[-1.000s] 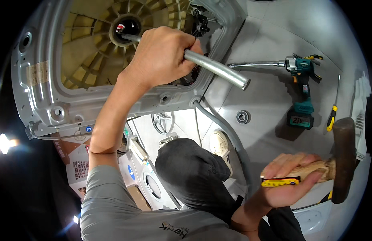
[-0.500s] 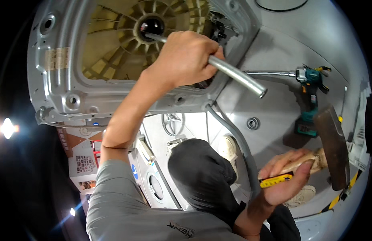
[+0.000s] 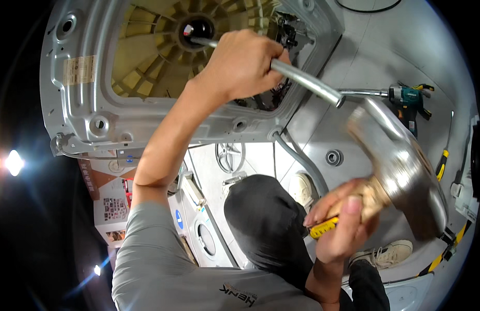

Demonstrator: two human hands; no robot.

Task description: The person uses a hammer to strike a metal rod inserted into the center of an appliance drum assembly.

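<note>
Head view: left hand point(image 3: 242, 62) grips the metal pipe point(image 3: 302, 80); right hand point(image 3: 343, 223) squeezes the blurry hammer point(image 3: 400, 166) just below the pipe

A left hand point(image 3: 245, 65) grips a metal pipe point(image 3: 302, 79) whose far end sits in the dark hub point(image 3: 197, 27) of a grey machine frame point(image 3: 95, 119). The right hand point(image 3: 343, 223) holds a blurred hammer point(image 3: 400, 166), its head near the pipe's free end. A cordless drill point(image 3: 408, 98) lies beyond.
</note>
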